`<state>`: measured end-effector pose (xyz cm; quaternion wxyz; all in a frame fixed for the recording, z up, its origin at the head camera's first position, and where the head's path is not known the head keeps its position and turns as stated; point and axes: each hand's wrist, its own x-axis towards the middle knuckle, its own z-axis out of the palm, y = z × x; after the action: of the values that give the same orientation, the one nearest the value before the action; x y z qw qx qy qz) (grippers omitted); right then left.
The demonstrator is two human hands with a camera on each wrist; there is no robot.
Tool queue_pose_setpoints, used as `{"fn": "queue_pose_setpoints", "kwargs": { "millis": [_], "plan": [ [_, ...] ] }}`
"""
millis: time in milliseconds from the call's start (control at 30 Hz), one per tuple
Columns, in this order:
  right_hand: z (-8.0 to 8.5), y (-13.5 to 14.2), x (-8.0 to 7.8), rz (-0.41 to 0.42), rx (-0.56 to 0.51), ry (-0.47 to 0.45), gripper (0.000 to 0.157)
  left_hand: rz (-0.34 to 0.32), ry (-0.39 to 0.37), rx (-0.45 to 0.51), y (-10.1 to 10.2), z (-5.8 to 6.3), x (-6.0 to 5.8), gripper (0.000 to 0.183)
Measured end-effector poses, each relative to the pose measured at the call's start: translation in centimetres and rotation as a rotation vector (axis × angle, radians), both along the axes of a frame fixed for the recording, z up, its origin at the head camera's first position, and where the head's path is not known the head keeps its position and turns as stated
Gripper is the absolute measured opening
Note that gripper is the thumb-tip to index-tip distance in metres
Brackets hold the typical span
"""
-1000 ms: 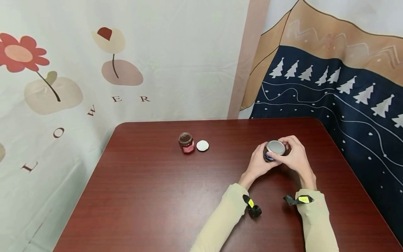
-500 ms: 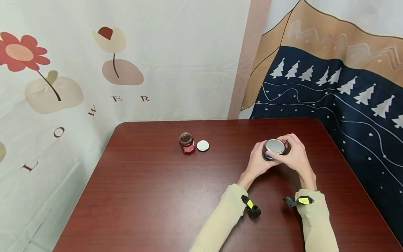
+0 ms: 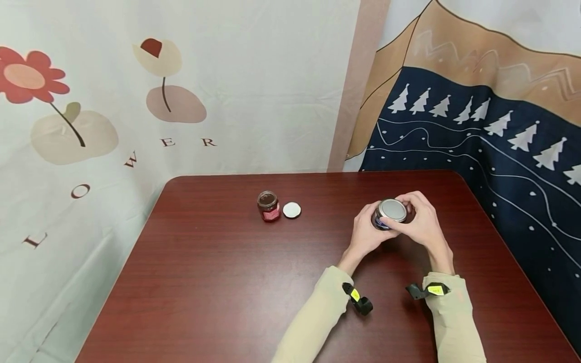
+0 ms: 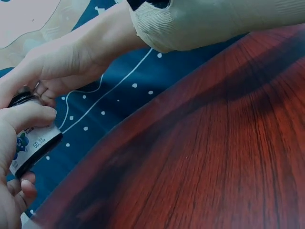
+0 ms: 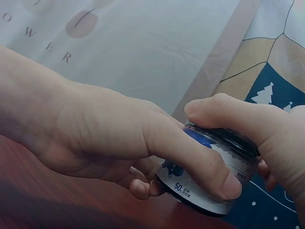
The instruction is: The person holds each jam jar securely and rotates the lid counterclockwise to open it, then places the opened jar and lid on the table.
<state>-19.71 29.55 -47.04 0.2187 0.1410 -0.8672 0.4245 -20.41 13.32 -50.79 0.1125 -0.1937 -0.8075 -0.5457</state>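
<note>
A small jam jar (image 3: 379, 224) with a silver lid (image 3: 393, 209) is held up at the right side of the table. Its white label with dark blue berries shows in both wrist views, where the jar (image 5: 183, 187) is tilted, lid side up. My left hand (image 3: 364, 233) grips the jar's body, thumb pressed across the label (image 4: 35, 143). Around the lid curl the thumb and fingers of my right hand (image 3: 423, 220). In the right wrist view the right thumb (image 5: 224, 107) lies along the lid's edge. Most fingertips behind the jar are hidden.
An uncovered jar (image 3: 269, 206) with dark contents and a pink label stands upright at the table's back middle. A round white-faced lid (image 3: 292, 210) lies just right of it. Printed cloths (image 3: 272, 91) hang behind the dark red wooden table (image 3: 218, 282).
Both hands and the jar between them have shifted a little to the left. The left hand has moved slightly more than the right. The other jar and loose lid have stayed put.
</note>
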Motion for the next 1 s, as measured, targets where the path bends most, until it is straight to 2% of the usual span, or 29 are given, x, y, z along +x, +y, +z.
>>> {"fn": "queue_pose_setpoints", "kwargs": {
  "millis": [200, 700, 1000],
  "plan": [
    [0.3, -0.4, 0.1, 0.014, -0.001, -0.001, 0.047, 0.018, 0.039, 0.021, -0.4, -0.1, 0.0, 0.072],
    [1.5, -1.4, 0.4, 0.032, 0.001, 0.026, 0.05, 0.025, 0.033, 0.068, -1.3, 0.9, 0.3, 0.074],
    [1.8, -2.1, 0.4, 0.057, -0.007, 0.03, 0.052, 0.023, 0.055, 0.097, -2.1, 1.3, 0.5, 0.072]
  ]
}}
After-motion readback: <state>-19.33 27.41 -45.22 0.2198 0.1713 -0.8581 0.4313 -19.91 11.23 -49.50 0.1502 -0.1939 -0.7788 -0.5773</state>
